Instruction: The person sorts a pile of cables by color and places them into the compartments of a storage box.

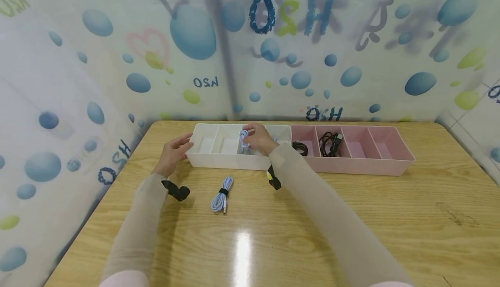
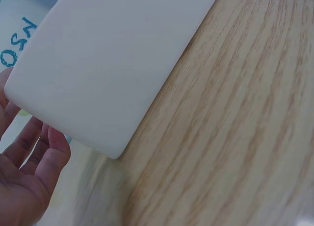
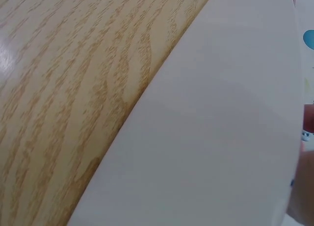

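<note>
My right hand (image 1: 259, 138) pinches a coiled light-blue cable (image 1: 244, 139) inside the third compartment from the left of the white divided box (image 1: 230, 162). In the right wrist view the box's front wall (image 3: 196, 123) hides most of that hand. At the box's left end, my left hand (image 1: 172, 153) rests its fingers against the wall; the left wrist view has the fingers (image 2: 51, 157) beside the white corner. Another light-blue cable bundle (image 1: 222, 194), tied with a black strap, lies on the table in front of the box. A bit of blue cable (image 1: 274, 139) shows in the fourth compartment.
A pink divided box (image 1: 359, 166) adjoins the white one on the right. Its first two compartments hold a black coiled cable (image 1: 300, 148) and a black USB cable (image 1: 330, 143). Behind the wooden table (image 1: 351, 209) hangs a patterned curtain (image 1: 273, 74).
</note>
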Available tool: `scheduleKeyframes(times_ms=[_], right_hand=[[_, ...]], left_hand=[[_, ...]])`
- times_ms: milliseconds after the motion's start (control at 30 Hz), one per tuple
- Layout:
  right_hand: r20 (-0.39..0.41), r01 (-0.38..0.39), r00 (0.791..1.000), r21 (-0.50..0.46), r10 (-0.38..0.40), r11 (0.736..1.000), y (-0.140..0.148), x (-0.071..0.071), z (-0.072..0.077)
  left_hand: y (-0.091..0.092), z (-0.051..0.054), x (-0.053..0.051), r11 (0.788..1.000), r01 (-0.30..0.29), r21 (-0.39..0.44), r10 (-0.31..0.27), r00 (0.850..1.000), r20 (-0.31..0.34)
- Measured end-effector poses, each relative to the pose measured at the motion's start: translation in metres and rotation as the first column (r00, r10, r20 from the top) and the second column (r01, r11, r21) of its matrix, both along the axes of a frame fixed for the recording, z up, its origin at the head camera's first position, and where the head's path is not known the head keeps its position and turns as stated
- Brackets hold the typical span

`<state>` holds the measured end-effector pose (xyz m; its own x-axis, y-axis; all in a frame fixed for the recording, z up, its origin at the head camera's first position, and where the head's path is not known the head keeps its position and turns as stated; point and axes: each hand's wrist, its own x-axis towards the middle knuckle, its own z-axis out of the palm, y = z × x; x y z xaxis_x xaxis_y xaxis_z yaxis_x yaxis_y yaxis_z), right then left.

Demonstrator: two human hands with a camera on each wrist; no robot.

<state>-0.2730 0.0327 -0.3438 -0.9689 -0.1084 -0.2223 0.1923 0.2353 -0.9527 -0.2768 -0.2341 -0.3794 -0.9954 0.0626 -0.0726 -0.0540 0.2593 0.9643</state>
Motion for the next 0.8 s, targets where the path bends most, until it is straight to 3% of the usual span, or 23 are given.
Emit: scheduleKeyframes(times_ms=[300, 567, 800], right_hand=[[0.025, -0.016, 1.000, -0.009, 0.016, 1.000, 0.001, 0.001, 0.003], [0.102, -0.039, 0.994, -0.032, 0.042, 0.999, 0.003, 0.000, 0.012], [0.132, -0.047, 0.989, -0.089, 0.059, 0.995, 0.006, -0.002, 0.014]], left_hand=[[0.000, 0.000, 0.000, 1.000, 0.014, 0.026, -0.015, 1.000, 0.005], [0.009, 0.018, 0.013, 0.999, 0.020, 0.025, -0.021, 1.000, 0.017], [0.008, 0.017, 0.012, 1.000, 0.018, 0.021, -0.018, 1.000, 0.020]])
